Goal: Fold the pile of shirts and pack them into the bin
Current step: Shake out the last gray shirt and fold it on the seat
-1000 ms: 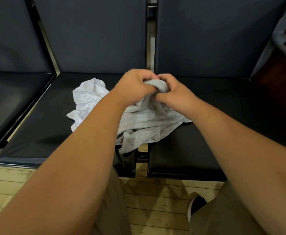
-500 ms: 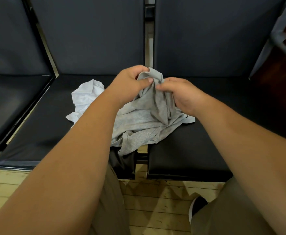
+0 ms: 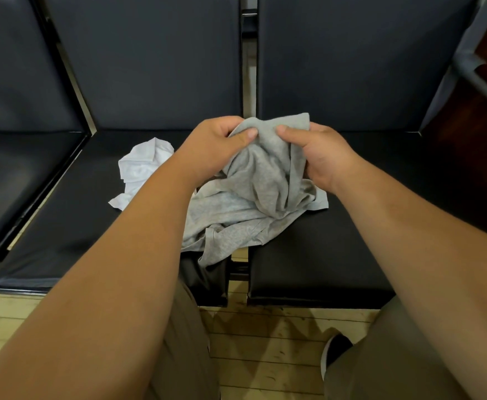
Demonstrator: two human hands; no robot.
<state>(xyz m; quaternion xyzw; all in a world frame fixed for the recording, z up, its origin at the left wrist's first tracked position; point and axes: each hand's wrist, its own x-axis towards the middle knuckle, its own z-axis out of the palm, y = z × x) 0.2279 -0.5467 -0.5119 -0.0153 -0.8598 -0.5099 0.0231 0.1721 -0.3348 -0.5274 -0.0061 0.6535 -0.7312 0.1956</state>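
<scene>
A crumpled grey shirt (image 3: 254, 203) lies across the gap between two black seat cushions, its top edge lifted. My left hand (image 3: 216, 145) pinches that edge on the left with thumb over the cloth. My right hand (image 3: 314, 151) grips it on the right, a short way apart from the left. A white shirt (image 3: 141, 168) lies bunched on the left cushion, partly hidden behind my left forearm. No bin is in view.
Black padded seats (image 3: 337, 255) with dark backrests (image 3: 155, 62) fill the view, with a narrow gap between the two middle cushions. Wooden floorboards (image 3: 265, 342) run below. My knees and a dark shoe (image 3: 336, 350) are at the bottom. A grey metal frame (image 3: 479, 79) stands upper right.
Both hands have lifted the grey shirt's top edge higher and moved slightly apart, spreading the cloth between them. The white shirt has not moved.
</scene>
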